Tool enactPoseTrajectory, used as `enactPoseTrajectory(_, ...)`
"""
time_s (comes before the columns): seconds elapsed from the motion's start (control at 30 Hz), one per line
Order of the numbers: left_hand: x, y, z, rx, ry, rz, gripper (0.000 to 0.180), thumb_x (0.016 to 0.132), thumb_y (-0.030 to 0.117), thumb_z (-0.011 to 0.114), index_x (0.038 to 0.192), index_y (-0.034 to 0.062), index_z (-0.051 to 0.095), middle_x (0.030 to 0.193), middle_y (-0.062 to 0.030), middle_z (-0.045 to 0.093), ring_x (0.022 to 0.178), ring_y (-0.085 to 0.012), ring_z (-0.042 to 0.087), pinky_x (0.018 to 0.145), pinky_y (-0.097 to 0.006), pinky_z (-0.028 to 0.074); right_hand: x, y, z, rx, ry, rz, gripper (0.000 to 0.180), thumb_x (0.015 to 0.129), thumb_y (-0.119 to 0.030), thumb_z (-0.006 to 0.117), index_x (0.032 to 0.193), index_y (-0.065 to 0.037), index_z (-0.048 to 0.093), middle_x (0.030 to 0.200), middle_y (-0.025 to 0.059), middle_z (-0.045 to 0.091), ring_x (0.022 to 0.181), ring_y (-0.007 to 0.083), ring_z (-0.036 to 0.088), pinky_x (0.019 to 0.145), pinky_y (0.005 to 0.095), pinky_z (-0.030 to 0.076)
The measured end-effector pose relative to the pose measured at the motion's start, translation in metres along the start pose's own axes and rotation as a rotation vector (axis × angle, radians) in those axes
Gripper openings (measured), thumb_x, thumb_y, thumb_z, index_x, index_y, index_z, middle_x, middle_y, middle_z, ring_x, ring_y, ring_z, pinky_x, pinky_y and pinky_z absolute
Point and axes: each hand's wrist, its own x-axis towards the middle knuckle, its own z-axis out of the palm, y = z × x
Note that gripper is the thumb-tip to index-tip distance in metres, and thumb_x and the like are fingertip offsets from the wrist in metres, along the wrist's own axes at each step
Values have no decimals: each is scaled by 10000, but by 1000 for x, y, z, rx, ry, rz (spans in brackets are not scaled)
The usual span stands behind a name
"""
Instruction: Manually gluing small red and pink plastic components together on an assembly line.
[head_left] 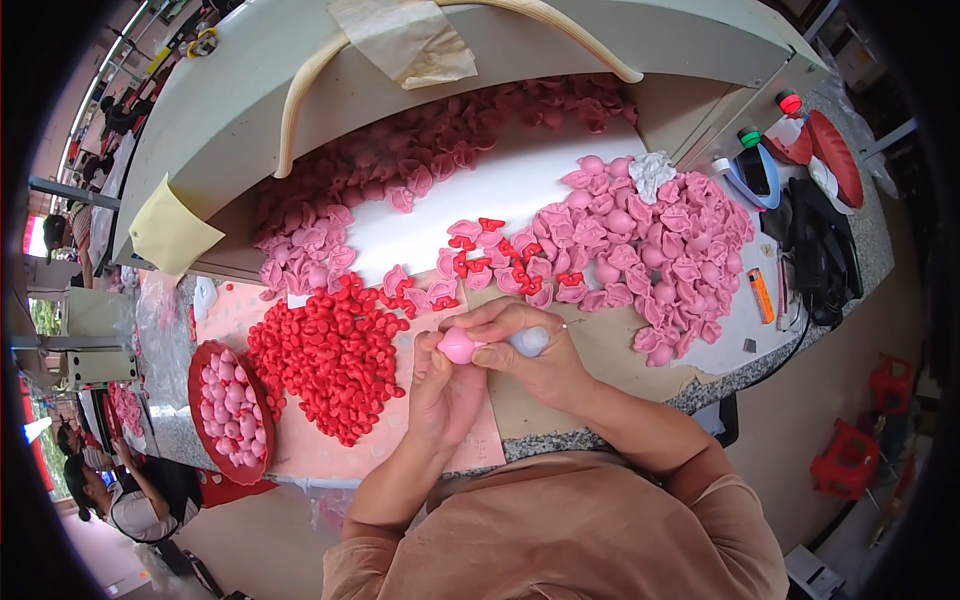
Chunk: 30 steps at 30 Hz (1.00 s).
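My left hand (445, 395) is closed on a smooth pink plastic ball (459, 346), pinched between its fingertips over the bench. The fingers of my right hand (545, 370) also touch the ball from the other side. A small translucent white bottle (529, 341) with a thin tip is tucked in my right hand. Just beyond my hands lie several pink shell-shaped pieces (478, 277) with red bow-shaped pieces (491, 224) among them. To the left is a large heap of small red plastic pieces (335, 360).
A red basket (262, 470) of pink balls stands at the left. Pink parts form a big pile (670, 240) at the right, with more inside the grey cabinet (230, 110). An orange lighter (762, 296) and black bag (825, 250) lie far right. Another person (140, 510) sits at left.
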Motion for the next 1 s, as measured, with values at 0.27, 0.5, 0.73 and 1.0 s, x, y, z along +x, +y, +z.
enactPoseTrajectory(0.27,0,1,0,-12,1,-7,145,873,160,575,1011,199,597,1170,25,527,1125,-136,457,1002,-333,309,0,0,-1,-18,-21,-11,118,778,-9,660,884,-56,638,1009,95,610,1025,200,562,917,331,426)
enactPoseTrajectory(0.5,0,0,1,-3,-3,-1,134,878,162,569,1004,199,597,1168,18,524,1122,-137,456,1001,-330,308,0,0,-2,-53,-52,-24,114,790,2,642,881,-58,610,1038,110,586,1043,228,559,920,351,435)
enactPoseTrajectory(0.73,1,2,-1,117,23,94,134,878,124,565,1006,155,591,1151,-30,522,1124,-166,454,991,-368,333,3,-2,-3,-131,-30,-63,197,757,-17,684,941,-44,619,1046,96,573,1021,207,553,887,322,439)
enactPoseTrajectory(1.0,4,6,-8,597,-71,325,145,847,132,607,991,129,596,1107,-51,536,1164,-234,447,982,-412,362,6,-15,-7,-653,-131,-259,396,696,-144,758,1045,-24,614,998,88,536,927,196,542,772,291,445)
